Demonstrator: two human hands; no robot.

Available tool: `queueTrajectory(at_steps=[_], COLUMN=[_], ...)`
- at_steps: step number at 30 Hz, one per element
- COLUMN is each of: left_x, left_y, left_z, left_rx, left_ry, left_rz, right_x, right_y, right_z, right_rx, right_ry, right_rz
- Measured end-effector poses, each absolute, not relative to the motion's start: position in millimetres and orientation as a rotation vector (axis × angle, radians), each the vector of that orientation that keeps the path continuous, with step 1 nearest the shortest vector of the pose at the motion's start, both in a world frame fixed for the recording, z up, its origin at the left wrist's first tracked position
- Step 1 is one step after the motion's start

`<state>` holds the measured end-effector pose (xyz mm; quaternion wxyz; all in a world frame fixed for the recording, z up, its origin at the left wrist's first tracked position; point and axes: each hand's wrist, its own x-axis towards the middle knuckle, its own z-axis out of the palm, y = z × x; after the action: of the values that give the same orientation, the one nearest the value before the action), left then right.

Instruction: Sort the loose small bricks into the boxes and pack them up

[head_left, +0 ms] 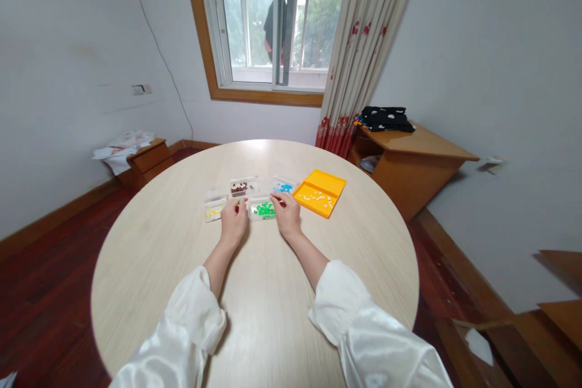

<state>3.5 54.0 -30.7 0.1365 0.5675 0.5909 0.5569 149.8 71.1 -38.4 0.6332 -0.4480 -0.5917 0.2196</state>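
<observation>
My left hand (234,222) is closed in a pinch over the right end of a clear box of small yellow pieces (213,212). A speck of green shows at its fingertips, seemingly a small green piece (239,201). Between my hands lies a clear box with many small green pieces (264,210). My right hand (287,215) is also pinched, above that box's right end; whatever is in its fingers is too small to make out. Behind are clear boxes with dark brown pieces (239,187) and blue pieces (284,188).
Right of my right hand lies an open orange case (324,179) with white pieces (317,199) in it. Everything rests on a round pale wooden table (259,297). Beyond it stand a wooden desk (431,145) with folded cloth (387,119), a curtain (359,30) and a window.
</observation>
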Motion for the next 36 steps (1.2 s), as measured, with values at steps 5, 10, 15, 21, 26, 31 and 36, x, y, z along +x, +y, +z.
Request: queueTrajectory(at_steps=[5,10,15,21,26,31,36], left_x=[0,2,4,4,3,3,5], left_y=[58,54,53,53,52,53,50], left_z=[-35,-35,-33,-30,-30,-30,-26], left_rx=[1.745,1.694,1.586,1.607,1.649,1.632,1.579], left_ry=[1.717,1.681,1.624,1.613,1.668,1.656,1.650], left_rz=[1.631,1.655,1.672,1.662,1.651,1.641,1.644], right_x=[150,149,148,147,147,148,149], right_y=[70,71,73,75,75,75,75], right_z=[-37,-38,-41,-44,-43,-41,-40], right_rx=[-1.039,-1.055,-1.078,-1.097,-1.077,-1.089,-1.108], right_ry=[-1.352,-1.340,-1.305,-1.280,-1.283,-1.284,-1.285], right_rz=[0.484,0.494,0.543,0.578,0.560,0.546,0.532])
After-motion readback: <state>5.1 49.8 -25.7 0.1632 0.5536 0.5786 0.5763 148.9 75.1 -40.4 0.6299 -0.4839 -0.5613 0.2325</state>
